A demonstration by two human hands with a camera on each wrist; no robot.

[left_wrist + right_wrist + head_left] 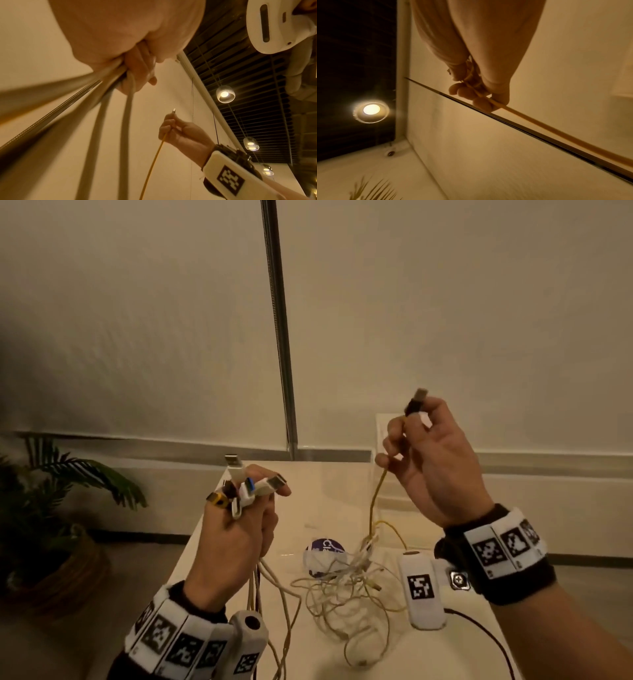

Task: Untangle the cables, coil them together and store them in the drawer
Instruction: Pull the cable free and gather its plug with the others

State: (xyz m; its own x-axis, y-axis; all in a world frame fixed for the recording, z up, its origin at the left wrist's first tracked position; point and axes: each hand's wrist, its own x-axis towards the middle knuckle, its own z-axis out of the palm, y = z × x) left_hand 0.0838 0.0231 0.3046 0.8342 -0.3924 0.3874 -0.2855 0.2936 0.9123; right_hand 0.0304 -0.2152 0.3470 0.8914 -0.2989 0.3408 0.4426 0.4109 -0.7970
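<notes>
My left hand (239, 522) is raised above the table's left side and grips a bunch of cable ends (246, 487); several white, silver and black-yellow plugs stick up past the fingers. Their cords (96, 102) hang from the fist down to a loose tangle of white and yellow cables (346, 587) on the white table (329, 491). My right hand (424, 453) is held higher on the right and pinches a dark USB plug (416, 402) of the yellow cable (375, 498), which drops into the tangle. The yellow cable (518, 115) runs across the curled fingers. No drawer is visible.
A round purple and white object (323, 549) lies on the table behind the tangle. A potted plant (51, 508) stands on the floor at left. A metal pole (281, 330) rises along the wall behind the table. A pale box (380, 436) stands at the back right.
</notes>
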